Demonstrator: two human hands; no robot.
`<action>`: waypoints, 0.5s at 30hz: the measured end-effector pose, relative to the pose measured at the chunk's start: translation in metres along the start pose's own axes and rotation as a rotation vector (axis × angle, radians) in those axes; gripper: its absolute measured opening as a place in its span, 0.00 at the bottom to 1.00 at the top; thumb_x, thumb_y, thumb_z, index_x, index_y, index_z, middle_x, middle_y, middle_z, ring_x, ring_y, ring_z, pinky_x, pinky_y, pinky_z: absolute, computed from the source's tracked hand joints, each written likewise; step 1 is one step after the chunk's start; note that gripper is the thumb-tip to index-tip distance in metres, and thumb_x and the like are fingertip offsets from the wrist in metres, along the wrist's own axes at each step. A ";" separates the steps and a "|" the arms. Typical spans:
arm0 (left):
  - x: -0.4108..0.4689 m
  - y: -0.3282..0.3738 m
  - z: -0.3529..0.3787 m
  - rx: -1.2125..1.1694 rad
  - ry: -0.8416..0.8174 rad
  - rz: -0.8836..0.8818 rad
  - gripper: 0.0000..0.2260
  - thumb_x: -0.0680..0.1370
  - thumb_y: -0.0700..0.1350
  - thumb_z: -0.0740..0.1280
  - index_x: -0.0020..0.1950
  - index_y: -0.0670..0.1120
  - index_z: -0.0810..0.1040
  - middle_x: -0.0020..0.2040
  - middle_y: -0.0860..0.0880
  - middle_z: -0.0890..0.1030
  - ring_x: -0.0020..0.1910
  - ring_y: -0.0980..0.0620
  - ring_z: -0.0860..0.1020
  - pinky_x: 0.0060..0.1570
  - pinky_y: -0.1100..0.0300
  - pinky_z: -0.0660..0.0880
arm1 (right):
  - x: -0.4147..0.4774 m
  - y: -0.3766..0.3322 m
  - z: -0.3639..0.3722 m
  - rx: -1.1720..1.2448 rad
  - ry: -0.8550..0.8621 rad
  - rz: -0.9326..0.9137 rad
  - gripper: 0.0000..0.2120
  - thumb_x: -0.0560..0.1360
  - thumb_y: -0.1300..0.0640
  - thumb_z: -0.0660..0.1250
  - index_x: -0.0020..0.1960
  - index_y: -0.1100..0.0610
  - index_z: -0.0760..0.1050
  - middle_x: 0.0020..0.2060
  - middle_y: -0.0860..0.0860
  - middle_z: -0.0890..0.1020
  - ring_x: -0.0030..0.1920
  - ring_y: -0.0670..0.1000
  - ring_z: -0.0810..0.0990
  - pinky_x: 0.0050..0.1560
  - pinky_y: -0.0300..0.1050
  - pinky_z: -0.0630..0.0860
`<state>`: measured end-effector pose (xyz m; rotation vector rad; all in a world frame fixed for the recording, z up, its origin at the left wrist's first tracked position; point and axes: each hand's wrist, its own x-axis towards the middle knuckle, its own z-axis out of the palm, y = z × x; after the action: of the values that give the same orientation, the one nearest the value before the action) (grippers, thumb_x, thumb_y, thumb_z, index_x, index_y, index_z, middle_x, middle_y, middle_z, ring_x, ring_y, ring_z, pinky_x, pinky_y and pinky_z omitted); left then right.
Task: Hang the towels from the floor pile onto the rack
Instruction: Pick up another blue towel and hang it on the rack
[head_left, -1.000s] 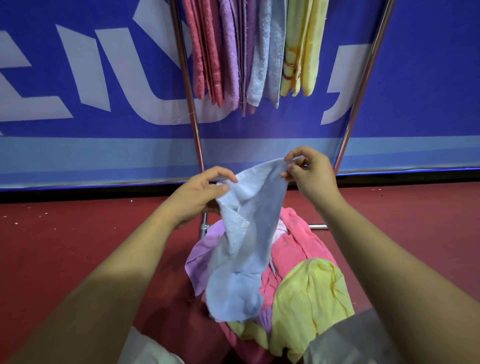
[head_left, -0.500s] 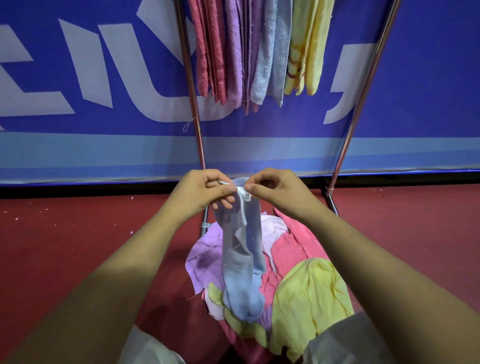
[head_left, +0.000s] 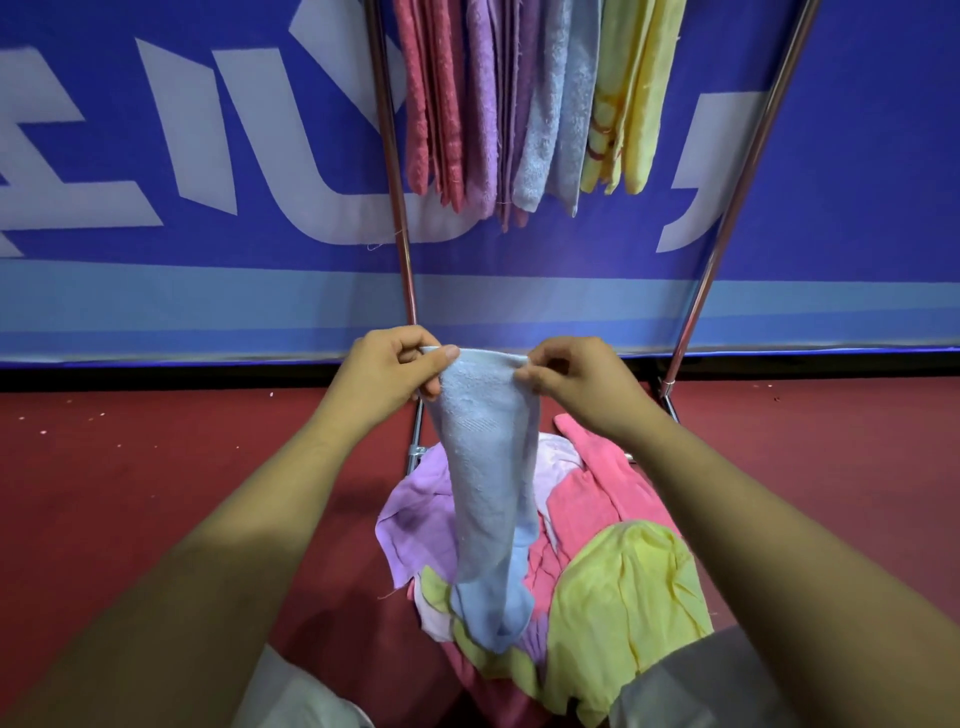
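Pale-blue towel (head_left: 491, 467) pinched at its top edge by left hand (head_left: 387, 374) and right hand (head_left: 576, 382), pile of towels (head_left: 623, 587) partly hidden beneath, rack (head_left: 402, 249) and hung towels (head_left: 545, 104) behind, backed by blue banner (head_left: 156, 156).

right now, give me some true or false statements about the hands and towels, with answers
1. The left hand and right hand both pinch the blue towel by its top edge. True.
2. The rack is bare. False: pink, purple, blue and yellow towels hang on it.
3. A yellow towel lies in the floor pile. True.
4. The floor is green. False: it is red.
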<state>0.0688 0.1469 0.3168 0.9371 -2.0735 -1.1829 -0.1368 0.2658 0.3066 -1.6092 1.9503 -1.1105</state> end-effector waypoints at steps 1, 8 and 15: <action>0.000 0.000 -0.002 0.001 0.007 -0.001 0.10 0.78 0.47 0.71 0.42 0.41 0.80 0.31 0.44 0.81 0.28 0.56 0.77 0.32 0.66 0.72 | 0.000 0.000 -0.002 0.097 0.006 0.025 0.07 0.76 0.58 0.72 0.40 0.56 0.81 0.31 0.44 0.81 0.34 0.41 0.77 0.40 0.33 0.73; -0.003 -0.001 -0.001 0.049 -0.053 0.025 0.08 0.78 0.48 0.71 0.43 0.44 0.81 0.31 0.46 0.82 0.32 0.55 0.79 0.42 0.56 0.76 | -0.001 -0.004 0.015 0.165 -0.006 0.056 0.03 0.74 0.62 0.72 0.42 0.57 0.83 0.34 0.47 0.84 0.36 0.41 0.79 0.45 0.42 0.78; -0.004 -0.005 -0.007 0.102 -0.057 0.030 0.08 0.78 0.50 0.71 0.41 0.47 0.81 0.31 0.47 0.82 0.34 0.53 0.78 0.45 0.45 0.77 | -0.001 -0.004 0.021 0.199 -0.031 0.061 0.04 0.74 0.59 0.73 0.41 0.56 0.82 0.29 0.43 0.81 0.32 0.41 0.76 0.38 0.36 0.73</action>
<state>0.0776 0.1453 0.3151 0.9250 -2.2039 -1.1091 -0.1192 0.2597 0.2964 -1.4447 1.7943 -1.2059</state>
